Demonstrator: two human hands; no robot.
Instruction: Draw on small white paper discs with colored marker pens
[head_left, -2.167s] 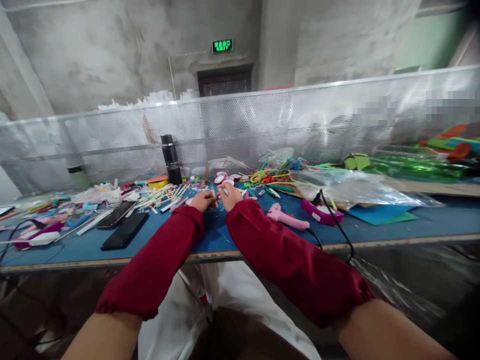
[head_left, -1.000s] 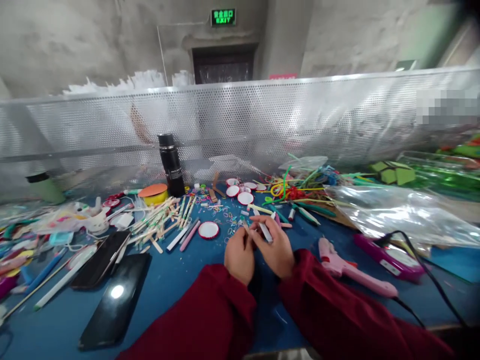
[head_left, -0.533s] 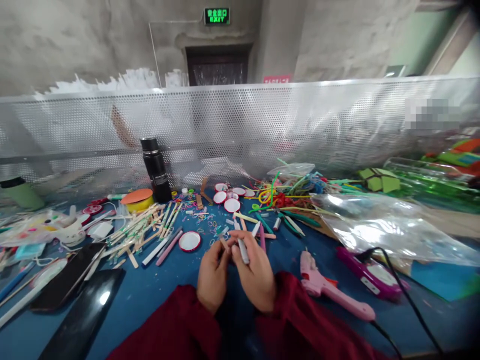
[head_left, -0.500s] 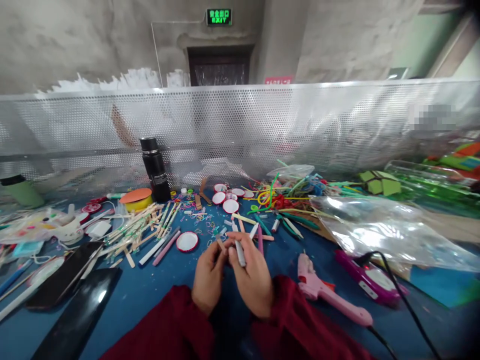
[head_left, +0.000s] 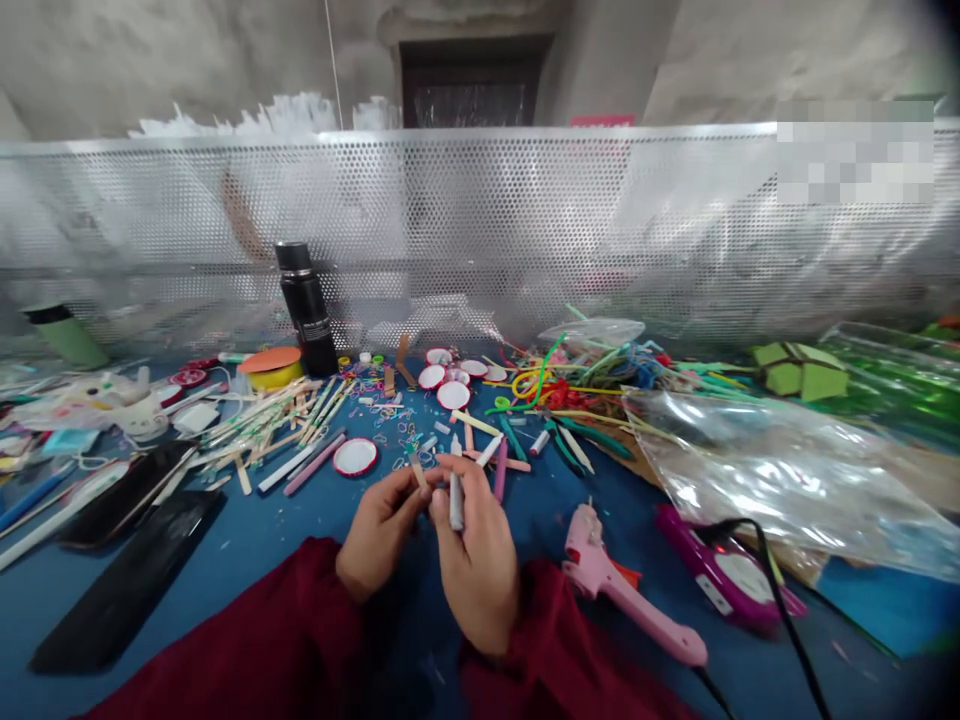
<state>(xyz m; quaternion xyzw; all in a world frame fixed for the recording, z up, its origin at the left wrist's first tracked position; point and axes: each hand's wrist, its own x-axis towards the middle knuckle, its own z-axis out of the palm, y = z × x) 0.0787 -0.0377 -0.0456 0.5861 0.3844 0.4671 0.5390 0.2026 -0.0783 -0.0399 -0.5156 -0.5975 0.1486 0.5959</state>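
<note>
My left hand (head_left: 377, 532) pinches a short flat wooden stick (head_left: 418, 470) between thumb and fingers; something greenish shows at its upper end. In my right hand (head_left: 480, 565) lies a grey-white marker (head_left: 456, 500), its narrow end pointing away from me. Both hands are close together, fingertips nearly touching. Just beyond them lie a white marker (head_left: 489, 450), a purple stick (head_left: 500, 472) and small coloured rubber bands (head_left: 386, 430). A round white lid with a red rim (head_left: 355, 457) rests left of my hands.
A pink glue gun (head_left: 630, 595) and a purple corded device (head_left: 724, 570) lie on the right. Green-handled pliers (head_left: 566, 448) sit ahead of them. Craft sticks (head_left: 262, 425), a black bottle (head_left: 307, 315) and a phone (head_left: 127, 495) are leftward. A perforated metal screen (head_left: 480, 220) stands behind.
The view has tilted down and shifted, so the exit sign is out of frame. My hands have moved slightly apart at the wrists, still holding the stick and marker.
</note>
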